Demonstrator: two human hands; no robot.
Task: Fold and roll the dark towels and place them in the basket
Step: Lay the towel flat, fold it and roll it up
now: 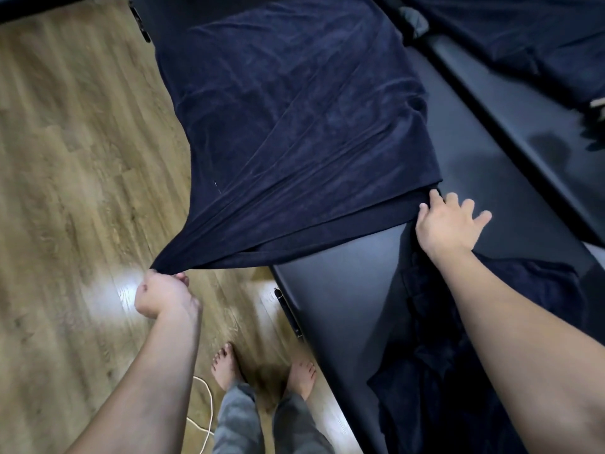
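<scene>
A large dark navy towel (294,126) lies spread over a black table (343,306), doubled along its near edge. My left hand (163,293) grips the towel's near left corner and holds it stretched out past the table's edge, above the floor. My right hand (448,224) rests flat with fingers spread on the table at the towel's near right corner, fingertips touching the cloth. More dark towels lie crumpled in a heap (458,355) under my right forearm. No basket is in view.
Another dark cloth (523,34) lies on a second black surface at the far right, beyond a gap. Wooden floor (65,158) fills the left. My bare feet (262,371) stand by the table's edge, with a white cable (204,414) on the floor.
</scene>
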